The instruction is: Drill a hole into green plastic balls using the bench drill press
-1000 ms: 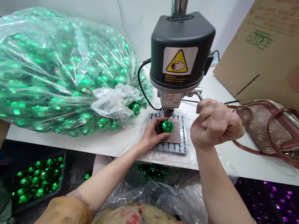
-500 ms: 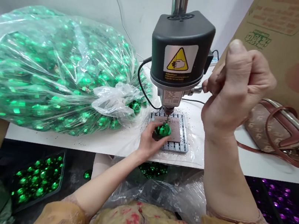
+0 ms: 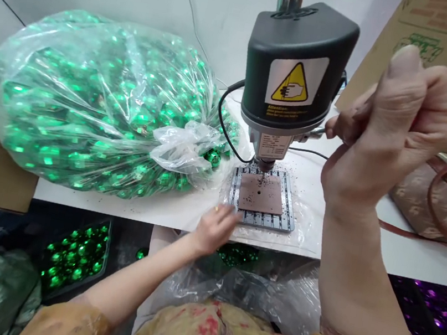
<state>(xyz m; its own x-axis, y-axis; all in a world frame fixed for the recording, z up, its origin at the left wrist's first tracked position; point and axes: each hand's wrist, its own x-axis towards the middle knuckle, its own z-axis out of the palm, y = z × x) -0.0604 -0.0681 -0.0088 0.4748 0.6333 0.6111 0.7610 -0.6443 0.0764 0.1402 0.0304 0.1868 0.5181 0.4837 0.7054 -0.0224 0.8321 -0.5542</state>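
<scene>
A small drill press [image 3: 299, 72] stands on the white table, its bit raised over a brown pad [image 3: 261, 194] on the slotted base plate [image 3: 287, 222]. The pad is bare, with a small hole in it. My right hand [image 3: 394, 120] is held high to the right of the machine, closed in a fist round the feed lever [image 3: 316, 131]. My left hand [image 3: 217, 227] is at the table's front edge, just left of the base plate, blurred by motion. No ball shows in it.
A big clear bag of shiny green balls [image 3: 101, 110] fills the table's left side. Below the table are a tray of green balls [image 3: 76, 254], a plastic sheet holding more green balls [image 3: 236, 253], and purple ones [image 3: 437, 311]. A handbag [image 3: 445, 200] and a cardboard box [image 3: 437, 31] are at the right.
My right hand swung the lever up from low to high. My left hand pulled back from the pad to the table edge, and the green ball it held there is gone from view.
</scene>
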